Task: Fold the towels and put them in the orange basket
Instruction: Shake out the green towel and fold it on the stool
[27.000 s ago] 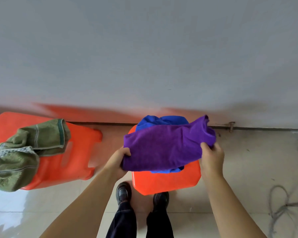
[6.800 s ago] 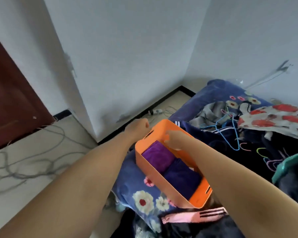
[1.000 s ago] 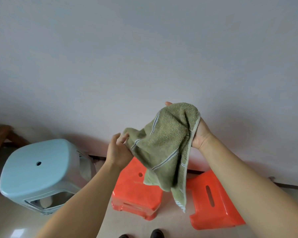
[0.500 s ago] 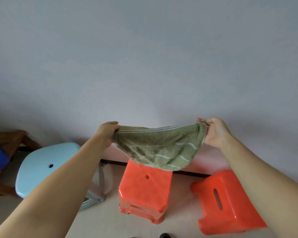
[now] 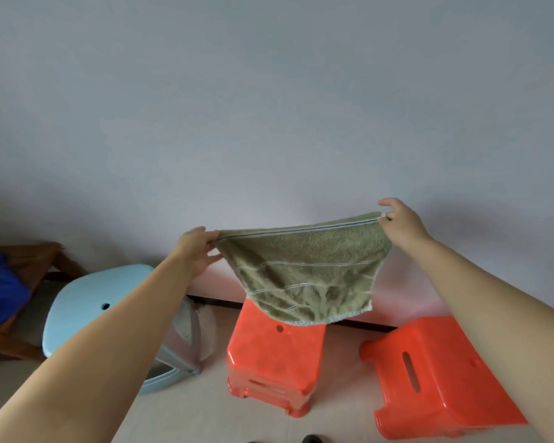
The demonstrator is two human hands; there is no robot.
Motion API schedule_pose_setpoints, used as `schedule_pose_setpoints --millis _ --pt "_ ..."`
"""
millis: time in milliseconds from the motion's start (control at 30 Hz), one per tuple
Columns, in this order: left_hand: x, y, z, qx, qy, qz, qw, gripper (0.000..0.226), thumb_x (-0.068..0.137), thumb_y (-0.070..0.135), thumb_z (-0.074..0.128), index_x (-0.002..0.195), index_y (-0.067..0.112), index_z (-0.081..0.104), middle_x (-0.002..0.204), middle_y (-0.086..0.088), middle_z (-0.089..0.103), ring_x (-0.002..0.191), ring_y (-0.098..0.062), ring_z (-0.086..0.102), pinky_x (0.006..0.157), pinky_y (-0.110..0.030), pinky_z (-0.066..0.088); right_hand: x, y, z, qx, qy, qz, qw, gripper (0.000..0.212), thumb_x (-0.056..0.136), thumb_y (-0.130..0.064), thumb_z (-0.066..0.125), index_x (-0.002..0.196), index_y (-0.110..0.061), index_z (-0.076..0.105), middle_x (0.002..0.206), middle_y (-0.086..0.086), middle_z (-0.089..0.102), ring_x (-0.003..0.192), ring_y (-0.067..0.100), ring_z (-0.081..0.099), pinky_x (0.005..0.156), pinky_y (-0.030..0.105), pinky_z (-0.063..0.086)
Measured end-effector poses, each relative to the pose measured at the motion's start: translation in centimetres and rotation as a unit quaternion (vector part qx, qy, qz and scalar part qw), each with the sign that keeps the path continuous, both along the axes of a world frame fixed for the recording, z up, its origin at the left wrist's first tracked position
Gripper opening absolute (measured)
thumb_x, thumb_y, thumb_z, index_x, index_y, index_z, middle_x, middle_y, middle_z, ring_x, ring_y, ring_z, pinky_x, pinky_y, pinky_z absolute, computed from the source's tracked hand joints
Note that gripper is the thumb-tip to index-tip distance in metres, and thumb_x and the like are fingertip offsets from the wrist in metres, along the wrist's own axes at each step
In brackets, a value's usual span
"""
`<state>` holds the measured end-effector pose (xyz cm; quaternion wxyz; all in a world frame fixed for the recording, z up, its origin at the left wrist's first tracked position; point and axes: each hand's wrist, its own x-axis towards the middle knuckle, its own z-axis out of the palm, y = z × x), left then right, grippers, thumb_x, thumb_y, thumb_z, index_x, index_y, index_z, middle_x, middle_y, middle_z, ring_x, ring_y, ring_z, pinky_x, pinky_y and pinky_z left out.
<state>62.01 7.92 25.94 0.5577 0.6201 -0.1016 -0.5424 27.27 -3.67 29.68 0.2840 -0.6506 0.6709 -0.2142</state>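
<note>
Up in front of the wall, we are holding the towel (image 5: 304, 270) spread by its top hem, our left hand (image 5: 195, 251) pinching one corner and our right hand (image 5: 400, 223) pinching the other, the cloth hanging between and below them, above the nearer orange stool (image 5: 274, 356). We are judging that either pinch could slip, since each is catching only a thin edge, and the towel would be dropping onto the stool or floor (image 5: 231, 420). We are seeing no basket, only a blue stool (image 5: 100, 311) and a second orange stool (image 5: 438, 375).
</note>
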Motion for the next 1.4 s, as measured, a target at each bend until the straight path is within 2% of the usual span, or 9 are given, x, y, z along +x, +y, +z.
schedule_pose_setpoints --millis 67,167,333,533,667,800,1100,1167,1400 --pt "0.2 -0.3 0.5 -0.047 0.011 0.023 0.999 0.05 0.092 -0.004 0.051 0.138 0.006 0.035 0.091 -0.01 0.057 0.081 -0.017 0.056 0.091 -0.044 0.047 0.2 -0.6 0.0 0.001 0.03 -0.009 1.0 0.037 0.094 -0.011 0.045 0.13 -0.016 0.049 0.11 0.014 0.061 0.086 0.027 0.056 0.079 0.03 0.042" --pt "0.3 -0.7 1.3 -0.08 0.032 0.025 0.996 0.055 0.091 -0.005 0.052 0.142 0.0 0.031 0.09 -0.012 0.058 0.078 -0.018 0.057 0.078 -0.039 0.05 1.0 -1.0 0.2 0.039 -0.015 -0.048 0.998 0.028 0.092 -0.01 0.043 0.118 -0.016 0.051 0.097 0.009 0.051 0.086 0.024 0.05 0.083 0.036 0.046" --pt "1.4 -1.1 0.9 -0.008 -0.088 -0.059 0.994 0.038 0.09 -0.007 0.051 0.127 0.001 0.054 0.09 -0.013 0.062 0.074 -0.018 0.059 0.055 -0.022 0.054 1.5 -1.3 0.9 0.185 -0.141 -0.082 0.969 0.032 0.087 0.007 0.039 0.065 -0.016 0.041 0.064 0.005 0.035 0.054 0.017 0.039 0.046 0.017 0.039" --pt "1.6 -0.9 -0.2 0.107 -0.234 -0.212 0.943 0.028 0.087 -0.012 0.048 0.077 0.007 0.066 0.083 -0.014 0.064 0.064 -0.019 0.058 0.043 -0.017 0.05 1.4 -0.4 1.1 0.321 -0.14 -0.043 0.936 0.026 0.092 0.003 0.047 0.074 -0.015 0.046 0.068 0.004 0.045 0.058 0.015 0.048 0.045 0.019 0.046" --pt "1.6 -0.2 -0.2 0.22 -0.156 -0.371 0.888 0.021 0.087 0.004 0.061 0.106 -0.005 0.061 0.094 -0.023 0.068 0.073 -0.032 0.069 0.058 -0.035 0.058 0.6 -0.1 1.2 0.366 -0.222 -0.021 0.903 0.025 0.089 0.006 0.05 0.089 -0.019 0.053 0.079 0.005 0.054 0.069 0.018 0.052 0.066 0.031 0.044" --pt "1.5 0.6 -0.1 0.208 -0.049 -0.489 0.846 0.022 0.091 0.01 0.059 0.107 -0.005 0.061 0.088 -0.017 0.071 0.074 -0.026 0.07 0.072 -0.035 0.061 0.1 -0.1 0.1 0.336 -0.238 -0.024 0.911 0.023 0.091 0.004 0.05 0.098 -0.017 0.053 0.083 0.006 0.057 0.073 0.019 0.056 0.068 0.034 0.047" --pt "2.3 1.7 -1.3 0.071 0.071 -0.395 0.913 0.06 0.062 0.017 0.084 0.118 0.015 0.061 0.107 -0.008 0.066 0.091 -0.024 0.058 0.081 -0.038 0.054 -1.1 -0.2 -1.1 0.275 -0.118 0.008 0.954 0.026 0.093 0.002 0.049 0.11 -0.016 0.055 0.08 0.01 0.058 0.065 0.018 0.054 0.057 0.028 0.046" --pt "2.4 1.8 -1.5 0.047 0.076 -0.338 0.937 0.052 0.074 0.011 0.075 0.122 0.016 0.058 0.105 -0.01 0.065 0.089 -0.023 0.057 0.087 -0.04 0.051 -1.1 -0.1 -1.3 0.264 -0.083 0.011 0.961 0.024 0.092 0.002 0.05 0.11 -0.015 0.054 0.081 0.011 0.055 0.062 0.019 0.052 0.052 0.026 0.043" --pt "0.9 1.2 -1.2 0.101 -0.083 -0.215 0.968 0.029 0.091 -0.01 0.049 0.117 0.003 0.054 0.07 -0.013 0.069 0.058 -0.018 0.065 0.046 -0.021 0.055 -0.6 -0.2 -1.1 0.403 -0.034 -0.016 0.914 0.024 0.094 -0.005 0.053 0.082 -0.023 0.045 0.074 0.003 0.044 0.061 0.012 0.032 0.051 0.022 0.023"
